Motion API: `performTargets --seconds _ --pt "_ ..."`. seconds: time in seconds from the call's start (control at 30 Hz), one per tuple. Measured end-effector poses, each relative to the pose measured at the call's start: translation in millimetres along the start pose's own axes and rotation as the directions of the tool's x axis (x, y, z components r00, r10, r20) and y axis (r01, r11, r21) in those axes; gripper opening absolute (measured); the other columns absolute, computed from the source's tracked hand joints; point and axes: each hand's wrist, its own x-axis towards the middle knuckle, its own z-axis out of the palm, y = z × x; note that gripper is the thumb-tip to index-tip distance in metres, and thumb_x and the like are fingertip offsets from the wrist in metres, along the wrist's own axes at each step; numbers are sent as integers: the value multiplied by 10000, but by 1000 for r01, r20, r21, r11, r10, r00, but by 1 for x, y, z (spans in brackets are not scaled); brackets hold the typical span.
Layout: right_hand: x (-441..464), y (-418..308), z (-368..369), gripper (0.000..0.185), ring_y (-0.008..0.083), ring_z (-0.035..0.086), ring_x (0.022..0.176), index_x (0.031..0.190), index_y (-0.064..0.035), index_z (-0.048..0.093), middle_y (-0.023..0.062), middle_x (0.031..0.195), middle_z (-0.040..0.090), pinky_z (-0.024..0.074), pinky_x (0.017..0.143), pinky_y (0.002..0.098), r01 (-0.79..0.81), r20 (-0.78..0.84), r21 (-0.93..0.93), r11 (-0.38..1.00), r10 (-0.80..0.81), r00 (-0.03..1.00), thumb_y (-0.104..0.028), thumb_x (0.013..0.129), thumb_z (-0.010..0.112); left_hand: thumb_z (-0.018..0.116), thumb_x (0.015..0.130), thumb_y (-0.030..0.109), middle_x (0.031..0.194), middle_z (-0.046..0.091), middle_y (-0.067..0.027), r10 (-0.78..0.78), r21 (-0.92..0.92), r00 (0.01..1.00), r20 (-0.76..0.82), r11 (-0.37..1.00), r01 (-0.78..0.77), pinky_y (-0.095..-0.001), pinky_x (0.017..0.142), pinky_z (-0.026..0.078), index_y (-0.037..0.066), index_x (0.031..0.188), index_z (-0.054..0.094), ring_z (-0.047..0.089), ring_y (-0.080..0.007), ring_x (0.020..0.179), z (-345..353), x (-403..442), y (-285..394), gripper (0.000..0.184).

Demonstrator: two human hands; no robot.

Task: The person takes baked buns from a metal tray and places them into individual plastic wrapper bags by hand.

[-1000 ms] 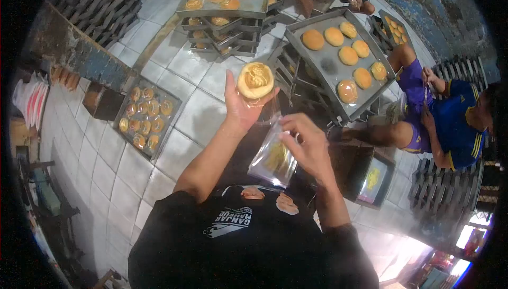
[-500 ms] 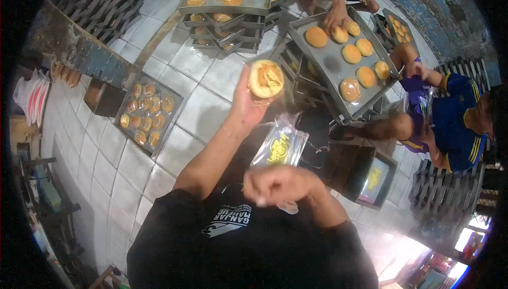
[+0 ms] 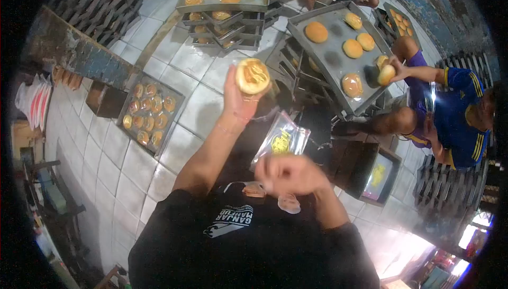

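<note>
My left hand [image 3: 236, 101] holds up a round bun [image 3: 253, 76] with its pale underside rim and an orange-brown middle facing me. Clear plastic film seems to wrap the bun and trails at its lower edge. Below and to the right, my right hand [image 3: 293, 175] is over my lap, smeared by motion; its fingers look bent, but what is in them cannot be made out. Just beyond it lies a stack of clear plastic bags [image 3: 283, 136] with yellow print, partly covered by the hand.
A tray of buns [image 3: 323, 53] tops a stack ahead right; another stacked tray [image 3: 254, 0] stands at the back. One tray of wrapped buns [image 3: 124, 133] lies on the left floor. A co-worker's hand [image 3: 399, 71] holds a bun at right. A box [image 3: 389, 183] holds printed bags.
My left hand and the bun have shifted slightly left. My right hand has moved a little right and up. Co-workers have lifted buns from the right tray.
</note>
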Motion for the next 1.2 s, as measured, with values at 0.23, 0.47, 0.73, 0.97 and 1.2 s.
performTargets --seconds 0.23,0.47,0.73,0.97,1.2 --pt "29 22 -25 131 97 624 834 927 -37 577 65 975 685 520 700 268 -256 -551 -462 849 -48 833 -15 929 706 363 1082 565 1283 672 -139 -50 8 997 -65 999 51 -501 997 563 46 1350 591 672 -291 1151 23 -15 -27 627" --pt "7 13 -26 174 73 605 681 922 -31 550 44 951 683 461 598 211 -176 -386 -145 974 108 916 -50 959 719 378 1104 513 1240 685 -100 19 2 999 -29 1000 -19 -443 965 570 60 1301 605 674 -232 1122 21 -6 -13 544" --pt "31 40 -38 172 89 679 834 1071 -20 573 53 1009 711 546 676 282 -163 -382 -720 674 -189 905 -30 957 701 405 1080 561 1265 682 -131 -35 75 998 -58 996 39 -463 979 577 46 1334 601 672 -274 1151 29 -9 -31 606" --pt "14 27 -33 198 192 702 804 1041 -24 550 111 942 701 542 698 361 -235 -386 -178 956 152 910 -43 926 710 402 1084 549 1269 681 -133 -44 -20 999 -10 999 44 -455 996 565 47 1337 598 671 -274 1152 25 -8 -22 595" --pt "31 43 -36 180 112 690 851 1061 -18 565 108 955 715 549 701 315 -150 -332 -771 618 -189 924 -15 942 700 406 1085 538 1269 682 -144 -131 -50 988 80 990 135 -417 1019 553 33 1330 606 676 -259 1147 27 -8 -27 596"
